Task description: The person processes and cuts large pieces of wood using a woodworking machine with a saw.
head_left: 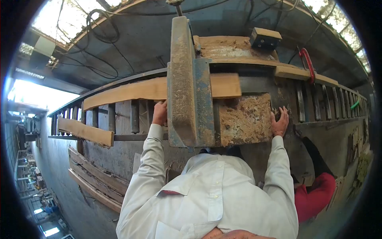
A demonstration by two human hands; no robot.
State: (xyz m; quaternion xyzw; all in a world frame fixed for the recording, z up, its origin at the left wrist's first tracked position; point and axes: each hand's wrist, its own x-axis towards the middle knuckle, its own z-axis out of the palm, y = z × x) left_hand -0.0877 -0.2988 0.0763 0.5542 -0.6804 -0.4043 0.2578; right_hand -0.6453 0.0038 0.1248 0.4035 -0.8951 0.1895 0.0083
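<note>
Light tan, the long wooden plank point(127, 92) in front of you has a flat, smooth-looking upper face and a darker, slightly ragged near edge. Its long axis runs left to right across your body, roughly along the roller conveyor point(135, 116); one end points left over the rollers, and the square-cut other end points right. The blue-grey machine housing point(182, 87), caked with sawdust, hides the middle, so the plank shows on both sides of it. Your left hand point(160, 114) is just beside the housing at the plank's near edge, fingers curled, though whether they grip the wood cannot be told. Your right hand point(280, 122) is open, fingers spread, at the right edge of the sawdust-covered metal table point(246, 123). A shorter board point(85, 131) lies at your left on the conveyor's near side, and a red clamp point(307, 65) stands at the wooden fence point(292, 73) beyond your right hand.
</note>
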